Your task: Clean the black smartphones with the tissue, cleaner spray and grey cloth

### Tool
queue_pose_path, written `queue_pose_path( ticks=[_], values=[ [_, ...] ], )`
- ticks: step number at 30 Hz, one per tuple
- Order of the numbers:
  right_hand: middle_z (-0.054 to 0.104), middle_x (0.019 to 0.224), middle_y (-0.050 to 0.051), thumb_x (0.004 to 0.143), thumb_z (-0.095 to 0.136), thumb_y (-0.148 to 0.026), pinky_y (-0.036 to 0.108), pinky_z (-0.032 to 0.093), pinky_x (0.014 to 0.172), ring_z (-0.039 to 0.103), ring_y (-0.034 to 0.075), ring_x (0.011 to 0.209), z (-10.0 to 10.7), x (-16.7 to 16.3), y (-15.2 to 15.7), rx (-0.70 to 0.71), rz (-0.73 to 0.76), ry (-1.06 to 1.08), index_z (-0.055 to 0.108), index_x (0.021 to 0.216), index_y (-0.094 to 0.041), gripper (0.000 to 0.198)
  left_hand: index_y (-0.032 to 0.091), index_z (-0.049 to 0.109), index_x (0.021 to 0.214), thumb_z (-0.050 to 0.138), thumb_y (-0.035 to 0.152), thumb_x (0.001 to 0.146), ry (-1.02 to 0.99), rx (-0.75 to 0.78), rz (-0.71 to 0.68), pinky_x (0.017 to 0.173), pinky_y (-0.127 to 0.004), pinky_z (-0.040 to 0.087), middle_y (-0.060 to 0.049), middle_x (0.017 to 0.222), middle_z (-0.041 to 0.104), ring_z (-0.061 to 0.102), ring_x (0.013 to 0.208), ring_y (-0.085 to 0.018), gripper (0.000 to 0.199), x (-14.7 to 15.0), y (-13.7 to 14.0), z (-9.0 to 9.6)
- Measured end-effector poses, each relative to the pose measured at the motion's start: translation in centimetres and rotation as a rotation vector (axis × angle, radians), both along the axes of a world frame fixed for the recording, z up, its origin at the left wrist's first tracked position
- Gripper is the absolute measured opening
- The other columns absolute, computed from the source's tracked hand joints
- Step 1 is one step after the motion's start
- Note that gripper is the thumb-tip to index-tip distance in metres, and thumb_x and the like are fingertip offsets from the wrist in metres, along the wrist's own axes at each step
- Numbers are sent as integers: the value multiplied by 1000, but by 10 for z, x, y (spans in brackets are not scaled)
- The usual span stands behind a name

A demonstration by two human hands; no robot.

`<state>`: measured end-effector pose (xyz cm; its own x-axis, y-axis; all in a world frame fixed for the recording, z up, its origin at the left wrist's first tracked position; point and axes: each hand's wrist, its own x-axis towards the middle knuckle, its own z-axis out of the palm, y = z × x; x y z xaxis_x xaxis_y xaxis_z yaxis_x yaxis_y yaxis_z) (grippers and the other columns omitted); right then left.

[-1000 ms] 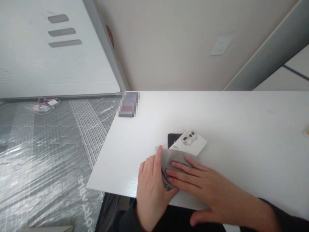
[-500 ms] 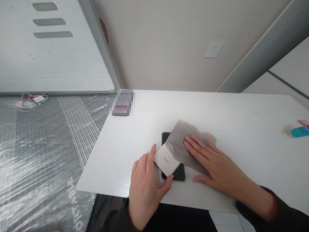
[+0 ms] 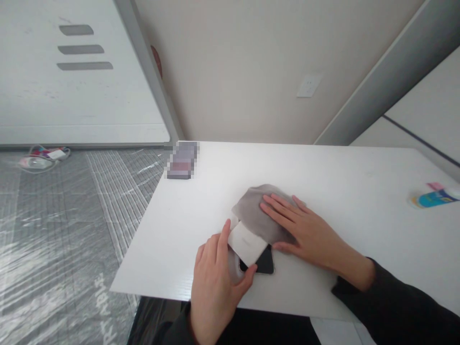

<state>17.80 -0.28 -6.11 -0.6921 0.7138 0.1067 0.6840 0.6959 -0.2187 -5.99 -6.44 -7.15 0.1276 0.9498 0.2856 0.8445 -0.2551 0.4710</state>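
A dark-screened phone [image 3: 265, 262] in a clear case lies on the white table, mostly covered. Over it sits a small white, square, flat piece [image 3: 247, 243] with a faint mark, and I cannot tell whether it belongs to the cloth. My left hand [image 3: 215, 273] grips this piece by its edges, between thumb and index finger. A grey cloth [image 3: 251, 203] spreads across the phone's upper part and beyond it. On the cloth, my right hand [image 3: 302, 232] lies flat with fingers stretched out, pressing it down.
A blurred-out box-like thing [image 3: 181, 160] stands at the table's far left corner. Toward the right edge lies a blue and yellow tube or bottle [image 3: 433, 197], with something pink behind it. Wall and socket [image 3: 309, 86] rise behind the white table [image 3: 161, 239].
My right hand has slid the grey cloth leftward, covering the phone's upper end, which showed before. My left hand keeps its hold on the white piece. The view has tilted slightly.
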Motion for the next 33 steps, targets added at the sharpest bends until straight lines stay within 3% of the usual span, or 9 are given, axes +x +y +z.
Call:
queue_pose_path(
  ticks=[5,9,13,16,20,23,26,30,33],
  values=[
    [38,165,15,89,44,-84,53,29,126,36,31,153,-1,-8,-1,-89,233,32,16,166,-18,105,21,25,157,80,32,80,-14,12,4,82,-44,58,-10,115,67,67,97,-30,95,1,-1,-2],
    [36,166,15,100,38,-73,62,36,119,36,34,153,-6,-5,8,70,47,28,10,167,-20,90,21,24,158,84,27,77,-47,-3,0,85,-47,59,-11,118,67,67,100,-31,100,1,-1,-3],
    [32,167,22,92,37,-83,62,42,116,29,37,155,-9,-18,0,138,107,30,-1,165,-7,112,24,28,156,77,17,83,-179,12,-33,98,-45,59,-13,134,62,64,120,-30,88,0,-2,0],
    [30,166,26,92,36,-83,63,42,114,24,40,157,-8,-33,-14,243,126,35,-2,164,-2,115,27,34,154,63,8,91,-279,97,-61,100,-35,59,-11,135,60,63,124,-23,71,-3,-4,1],
    [34,165,26,95,35,-79,59,44,112,23,40,156,-4,-44,-23,336,205,56,6,164,0,109,30,41,150,52,0,93,-367,207,-101,97,-29,60,-8,129,62,66,120,-17,65,-7,-8,-2],
    [51,156,22,104,32,-65,49,44,113,36,32,152,-2,-39,-16,372,251,84,16,164,-1,89,30,47,145,51,0,93,-430,167,-88,90,-26,63,-7,127,64,68,116,-17,60,-7,-9,-5],
    [64,143,20,107,36,-56,47,46,111,51,30,140,0,-24,-2,429,153,132,22,164,-4,78,31,52,139,56,5,96,-479,167,-54,85,-26,65,-5,121,68,71,109,-16,51,-5,-9,-4],
    [67,132,24,104,36,-63,56,44,110,56,37,131,3,-24,-5,461,-68,227,34,158,-1,82,31,55,134,58,8,96,-499,186,-13,85,-26,65,-1,111,74,75,100,-15,45,-3,-10,-4],
    [71,131,19,103,27,-70,51,35,118,53,33,136,7,-47,-29,446,48,206,52,146,-4,82,31,56,132,54,3,90,-454,172,9,86,-27,65,0,107,77,77,94,-15,50,-6,-13,-7]
  ],
)
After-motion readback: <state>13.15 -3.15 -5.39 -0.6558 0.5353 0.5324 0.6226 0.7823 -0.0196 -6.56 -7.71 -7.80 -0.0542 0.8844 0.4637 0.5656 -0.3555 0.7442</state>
